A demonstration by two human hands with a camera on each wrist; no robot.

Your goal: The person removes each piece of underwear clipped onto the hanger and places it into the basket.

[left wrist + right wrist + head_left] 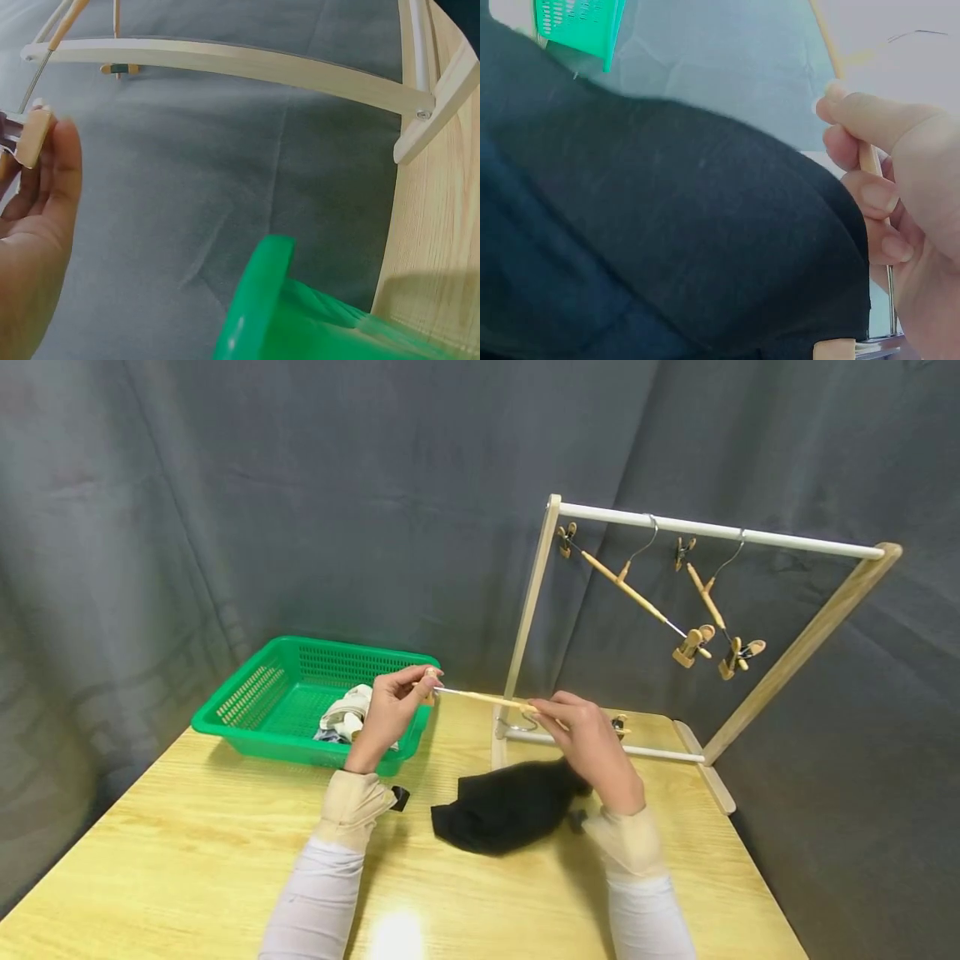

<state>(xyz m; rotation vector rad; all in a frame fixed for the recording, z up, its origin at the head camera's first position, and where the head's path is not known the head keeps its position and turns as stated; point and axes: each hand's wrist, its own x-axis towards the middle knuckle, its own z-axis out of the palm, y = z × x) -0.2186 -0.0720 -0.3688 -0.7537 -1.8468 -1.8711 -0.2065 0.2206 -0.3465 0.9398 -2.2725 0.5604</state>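
Observation:
A wooden clip hanger (491,698) is held up level between both hands over the table. My left hand (386,714) pinches the wooden clip (34,139) at its left end, thumb and fingers on the clip. Curled around the wooden bar is my right hand (592,747), fingers wrapped on it in the right wrist view (900,187). Black cloth (510,810) hangs beneath the right hand, its edge at the hanger's right clip (834,349). How far the clip bites into the cloth is hidden.
A green basket (262,742) at the left holds white and grey cloth (348,710). A wooden rack with a white rail (720,531) stands at the right, bearing two more clip hangers (633,593). Grey curtain (420,510) backs the wooden table (225,860).

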